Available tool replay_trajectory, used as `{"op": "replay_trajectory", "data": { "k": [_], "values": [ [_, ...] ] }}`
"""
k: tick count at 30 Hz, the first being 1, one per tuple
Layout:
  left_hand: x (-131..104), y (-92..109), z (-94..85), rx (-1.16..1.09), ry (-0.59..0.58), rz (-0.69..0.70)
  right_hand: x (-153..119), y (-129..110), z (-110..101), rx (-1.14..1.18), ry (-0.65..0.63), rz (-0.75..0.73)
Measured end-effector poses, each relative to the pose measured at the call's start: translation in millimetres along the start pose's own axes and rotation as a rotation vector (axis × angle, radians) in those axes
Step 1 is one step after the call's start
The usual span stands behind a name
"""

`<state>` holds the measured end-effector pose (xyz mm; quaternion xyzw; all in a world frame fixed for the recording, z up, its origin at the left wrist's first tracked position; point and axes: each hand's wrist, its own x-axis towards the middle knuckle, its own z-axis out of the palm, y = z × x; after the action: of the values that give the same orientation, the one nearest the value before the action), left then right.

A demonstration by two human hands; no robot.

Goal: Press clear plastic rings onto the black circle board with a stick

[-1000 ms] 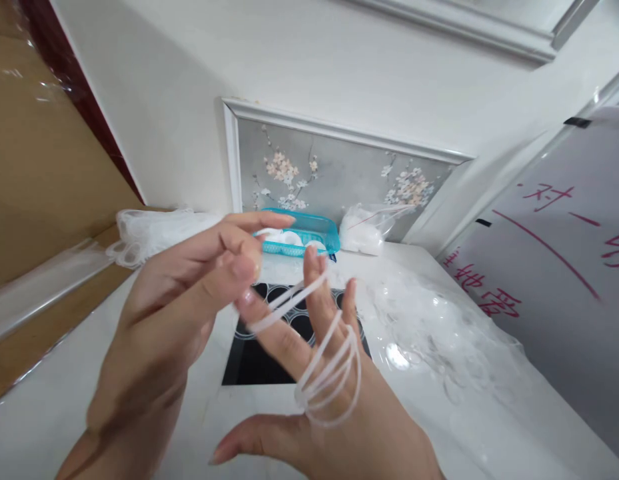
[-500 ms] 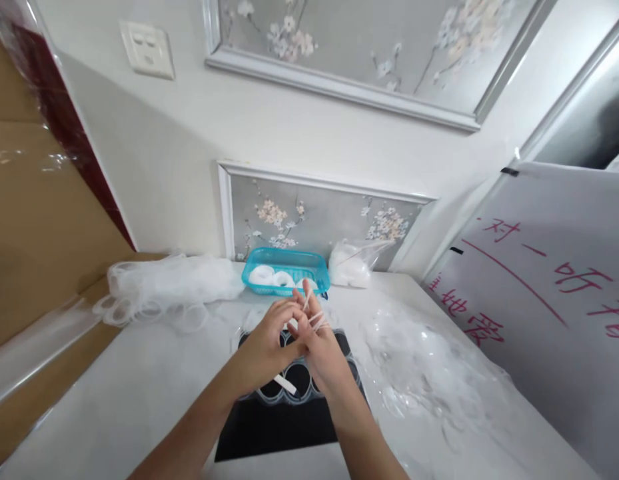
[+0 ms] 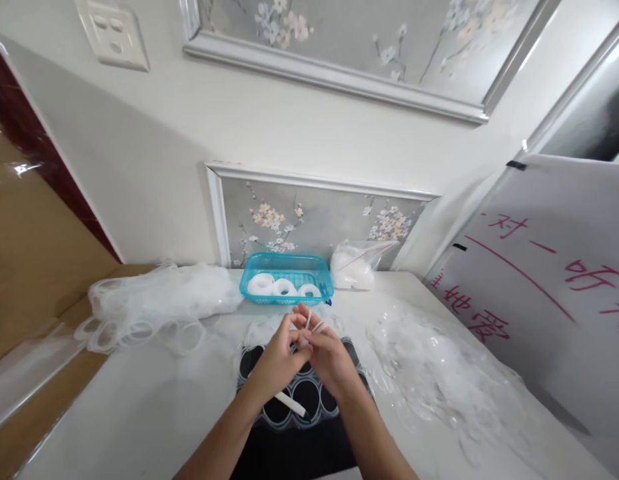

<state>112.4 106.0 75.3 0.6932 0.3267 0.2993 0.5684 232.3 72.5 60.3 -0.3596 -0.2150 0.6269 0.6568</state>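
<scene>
My left hand (image 3: pixel 276 357) and my right hand (image 3: pixel 334 360) meet over a black board. A thin white band (image 3: pixel 318 326) loops around fingers of my right hand, and the fingertips of both hands pinch at it. Part of the band is hidden between the fingers. Under the hands, clear round rings (image 3: pixel 306 398) lie in rows on the black board (image 3: pixel 294 450). A slim white stick with a dark tip (image 3: pixel 292 404) shows beneath my left wrist, and its other end is covered.
Behind the hands stands a blue basket (image 3: pixel 316 265) with white rolls (image 3: pixel 284 288). A clear bag of white material (image 3: pixel 354 267) sits beside it. Bundled clear rings (image 3: pixel 164 293) lie left, loose clear rings (image 3: pixel 429 367) right. A whiteboard (image 3: pixel 549 280) borders the right side.
The camera view has shifted slightly. My fingers have drawn in closer around the white band, and the raised right fingers are now more bent. The hands no longer overlap the basket.
</scene>
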Motion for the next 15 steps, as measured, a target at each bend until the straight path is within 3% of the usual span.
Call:
{"op": "replay_trajectory", "data": {
  "k": [3, 10, 12, 15],
  "values": [
    [-1.4, 4.9, -7.0, 0.027, 0.047, 0.011, 5.2, -5.1, -4.3, -0.046, -0.093, 0.048],
    [-5.9, 1.6, 11.3, 0.315, 0.155, 0.270, 19.1, -12.7, -12.3, -0.486, 0.149, -0.147],
    [-4.8, -2.2, 14.1, 0.398, 0.200, 0.303, 20.1, -13.2, -15.1, -0.442, 0.210, -0.106],
    [-3.5, -6.4, 16.6, 0.491, 0.242, 0.345, 19.4, -9.5, -16.7, -0.140, 0.262, -0.036]
  ]
}}
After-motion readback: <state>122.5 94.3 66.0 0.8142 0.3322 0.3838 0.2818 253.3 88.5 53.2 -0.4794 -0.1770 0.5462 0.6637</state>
